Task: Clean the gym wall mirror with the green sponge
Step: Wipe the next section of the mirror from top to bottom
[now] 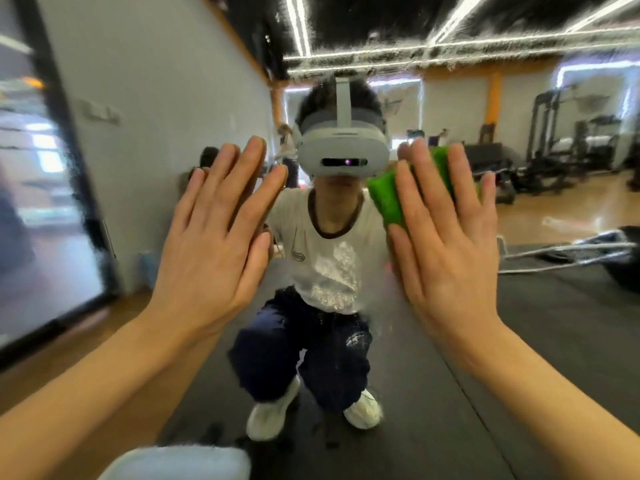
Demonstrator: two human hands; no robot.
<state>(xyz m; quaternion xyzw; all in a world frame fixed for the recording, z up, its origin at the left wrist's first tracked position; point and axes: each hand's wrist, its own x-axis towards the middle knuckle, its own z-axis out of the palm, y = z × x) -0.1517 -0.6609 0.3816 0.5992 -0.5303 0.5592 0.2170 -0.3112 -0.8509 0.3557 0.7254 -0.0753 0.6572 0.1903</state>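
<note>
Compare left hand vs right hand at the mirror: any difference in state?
The right hand presses the green sponge flat against the mirror; the left hand has nothing under it. The left hand leans right, the right hand leans left. Both have straight, spread fingers, raised at about the same height.

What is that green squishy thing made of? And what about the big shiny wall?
The green sponge looks like soft foam: matt, a little fuzzy, pressed flat under the straight fingers of the right hand. The wall is a glass mirror: smooth and glossy, reflecting the person and gym, with whitish streaks that could be soap or water.
</note>
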